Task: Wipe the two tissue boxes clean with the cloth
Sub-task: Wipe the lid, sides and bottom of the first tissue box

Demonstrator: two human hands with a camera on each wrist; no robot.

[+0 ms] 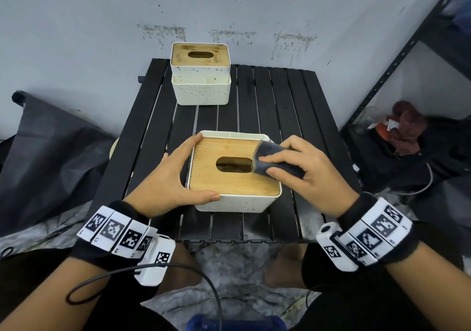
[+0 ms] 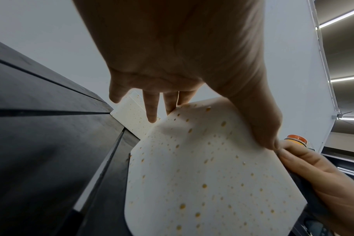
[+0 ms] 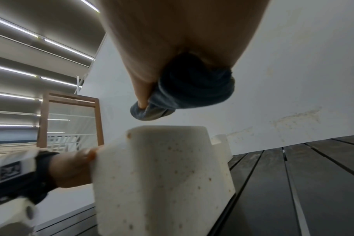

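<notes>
The near tissue box (image 1: 229, 185), white and speckled with a wooden lid and an oval slot, stands mid-table. My left hand (image 1: 182, 172) grips its left side, fingers along the far-left edge and thumb on the near rim; in the left wrist view the thumb (image 2: 259, 124) presses the speckled wall (image 2: 202, 175). My right hand (image 1: 303, 170) holds a folded dark grey cloth (image 1: 270, 156) on the lid's right part, beside the slot; the cloth (image 3: 192, 89) bulges from the fist above the box (image 3: 162, 175). The far tissue box (image 1: 200, 60), its lid stained, sits at the table's back edge.
The black slatted table (image 1: 280, 101) stands against a stained wall. The far box has an open speckled tray (image 1: 201, 93) on its front. A metal shelf frame (image 1: 397, 57) with a red bundle (image 1: 407, 129) stands to the right. A black bag (image 1: 51, 157) lies at left.
</notes>
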